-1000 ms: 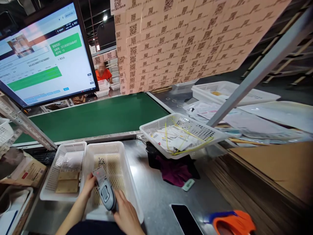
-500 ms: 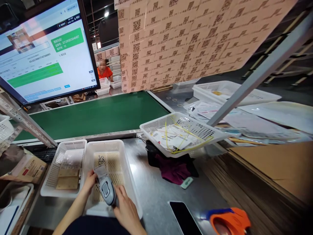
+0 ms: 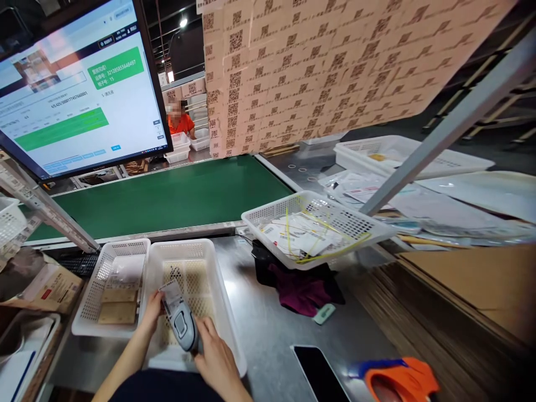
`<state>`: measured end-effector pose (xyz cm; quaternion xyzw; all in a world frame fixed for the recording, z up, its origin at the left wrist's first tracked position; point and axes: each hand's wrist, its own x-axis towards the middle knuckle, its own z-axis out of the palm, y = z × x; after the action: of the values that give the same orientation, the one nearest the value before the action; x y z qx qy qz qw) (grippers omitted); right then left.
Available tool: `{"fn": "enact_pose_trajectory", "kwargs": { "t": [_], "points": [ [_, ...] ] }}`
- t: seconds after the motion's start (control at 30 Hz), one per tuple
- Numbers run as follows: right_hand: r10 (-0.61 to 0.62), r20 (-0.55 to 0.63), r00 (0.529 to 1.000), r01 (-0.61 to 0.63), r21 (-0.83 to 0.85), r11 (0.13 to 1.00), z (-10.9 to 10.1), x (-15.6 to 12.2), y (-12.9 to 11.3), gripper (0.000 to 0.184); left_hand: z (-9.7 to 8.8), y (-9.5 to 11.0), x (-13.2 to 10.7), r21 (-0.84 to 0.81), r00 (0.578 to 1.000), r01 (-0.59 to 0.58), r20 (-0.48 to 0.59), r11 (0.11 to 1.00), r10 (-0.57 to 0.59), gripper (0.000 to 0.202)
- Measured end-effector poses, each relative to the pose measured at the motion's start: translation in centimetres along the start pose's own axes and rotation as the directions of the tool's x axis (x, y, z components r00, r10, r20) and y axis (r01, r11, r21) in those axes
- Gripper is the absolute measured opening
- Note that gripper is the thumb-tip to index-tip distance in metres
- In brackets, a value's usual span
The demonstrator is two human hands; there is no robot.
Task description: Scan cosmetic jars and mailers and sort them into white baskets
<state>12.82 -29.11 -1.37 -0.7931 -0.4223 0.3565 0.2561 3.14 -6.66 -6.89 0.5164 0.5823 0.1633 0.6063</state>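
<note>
My right hand (image 3: 215,349) grips a grey barcode scanner (image 3: 184,329) over the right-hand white basket (image 3: 215,268). Beyond the scanner's head, my left hand (image 3: 153,310) pinches a small clear packet with a printed label (image 3: 170,291) by its left edge. The scanner's head overlaps the near part of the packet, so that part is hidden. Against that basket on the left stands a second white basket (image 3: 86,301), holding brown cardboard boxes (image 3: 118,312) and a clear plastic packet (image 3: 128,268).
A tilted white basket (image 3: 364,226) with labels and yellow bands rests above a purple cloth (image 3: 297,290). A phone (image 3: 320,374) and an orange tape dispenser (image 3: 402,379) lie right. Behind run a green conveyor (image 3: 176,195) and a monitor (image 3: 84,95); a person (image 3: 181,123) sits beyond.
The view has shifted slightly. Both hands keep nearly the same pose, with the scanner and the labelled packet still close together; the packet's printing shows more clearly now.
</note>
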Motion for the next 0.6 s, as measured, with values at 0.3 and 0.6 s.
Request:
{"fn": "enact_pose_trajectory", "kwargs": {
  "t": [0.3,0.6],
  "points": [
    [0.004,-0.024,1.0,-0.003,0.067,0.998,-0.1,-0.2,-0.1,0.089,0.2,0.3,0.0,0.029,1.0,0.004,-0.001,1.0,-0.004,0.027],
    [-0.013,-0.048,0.999,0.015,0.056,0.998,1.0,0.5,0.8,0.094,0.5,1.2,-0.8,0.056,0.999,0.008,-0.033,0.998,-0.006,0.022]
  ]
}}
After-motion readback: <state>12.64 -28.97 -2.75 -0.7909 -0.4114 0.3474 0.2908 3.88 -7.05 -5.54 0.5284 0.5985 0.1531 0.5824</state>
